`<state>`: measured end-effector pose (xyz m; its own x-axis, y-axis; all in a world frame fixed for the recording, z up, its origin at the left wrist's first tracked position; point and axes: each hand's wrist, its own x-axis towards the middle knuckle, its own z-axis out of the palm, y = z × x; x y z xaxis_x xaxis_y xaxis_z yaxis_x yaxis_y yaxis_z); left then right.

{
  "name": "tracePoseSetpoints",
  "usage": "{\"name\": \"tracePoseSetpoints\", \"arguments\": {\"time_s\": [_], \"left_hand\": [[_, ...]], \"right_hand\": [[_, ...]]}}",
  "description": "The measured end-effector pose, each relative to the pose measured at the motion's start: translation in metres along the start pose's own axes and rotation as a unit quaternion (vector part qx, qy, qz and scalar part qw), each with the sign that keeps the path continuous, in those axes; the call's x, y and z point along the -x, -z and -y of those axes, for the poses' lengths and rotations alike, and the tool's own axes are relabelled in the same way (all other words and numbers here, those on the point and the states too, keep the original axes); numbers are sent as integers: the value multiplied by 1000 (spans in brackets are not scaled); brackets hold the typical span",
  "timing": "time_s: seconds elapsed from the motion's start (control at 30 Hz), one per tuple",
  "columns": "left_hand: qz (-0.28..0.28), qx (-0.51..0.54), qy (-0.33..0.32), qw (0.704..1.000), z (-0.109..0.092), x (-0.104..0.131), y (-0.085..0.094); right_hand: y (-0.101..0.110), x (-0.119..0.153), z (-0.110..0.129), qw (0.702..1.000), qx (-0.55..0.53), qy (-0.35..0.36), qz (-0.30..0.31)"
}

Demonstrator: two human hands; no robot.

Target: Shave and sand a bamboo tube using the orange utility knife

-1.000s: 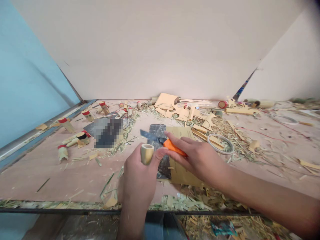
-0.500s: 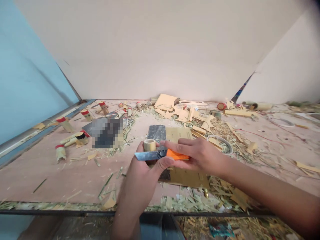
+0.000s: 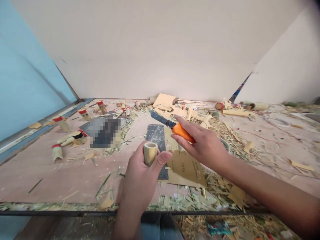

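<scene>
A short, hollow bamboo tube (image 3: 150, 155) stands upright in the grip of my left hand (image 3: 140, 176), its open end facing up. My right hand (image 3: 203, 141) holds an orange utility knife (image 3: 182, 132) above and to the right of the tube. The knife's blade is out and points up and left, clear of the bamboo. Beneath the hands lie a dark, scuffed rectangular sheet (image 3: 155, 133) and a brown printed sheet (image 3: 186, 166), side by side on the wooden table (image 3: 75, 180).
Several red-topped bamboo pieces (image 3: 62, 124) stand or lie at the left. Paper scraps (image 3: 193, 115) and shavings (image 3: 175, 202) are scattered at the back, right and front edge. A white ring (image 3: 278, 122) and red string (image 3: 260, 132) lie at the right.
My right hand has lifted the knife up and away from the tube, turning the blade upward. My left thumb has come off the knife, and the tube shows more fully.
</scene>
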<state>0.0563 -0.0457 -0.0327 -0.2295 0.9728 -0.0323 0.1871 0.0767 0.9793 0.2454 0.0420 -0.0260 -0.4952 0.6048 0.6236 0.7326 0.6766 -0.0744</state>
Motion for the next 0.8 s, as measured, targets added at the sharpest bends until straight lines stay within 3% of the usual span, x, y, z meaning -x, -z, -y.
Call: {"name": "tracePoseSetpoints", "arguments": {"time_s": [0.17, 0.3, 0.53, 0.7, 0.8], "left_hand": [[4, 33, -43, 999, 6, -3, 8], [16, 46, -35, 998, 7, -5, 9], [33, 14, -23, 999, 6, -5, 11], [44, 27, -46, 998, 5, -6, 10], [63, 44, -48, 996, 4, -5, 10]], "right_hand": [[3, 2, -3, 991, -61, 117, 0], [6, 3, -1, 980, -90, 177, -1], [4, 3, -3, 980, -77, 182, 17], [5, 2, -3, 969, -116, 191, 105], [6, 2, -3, 966, -125, 191, 118]]}}
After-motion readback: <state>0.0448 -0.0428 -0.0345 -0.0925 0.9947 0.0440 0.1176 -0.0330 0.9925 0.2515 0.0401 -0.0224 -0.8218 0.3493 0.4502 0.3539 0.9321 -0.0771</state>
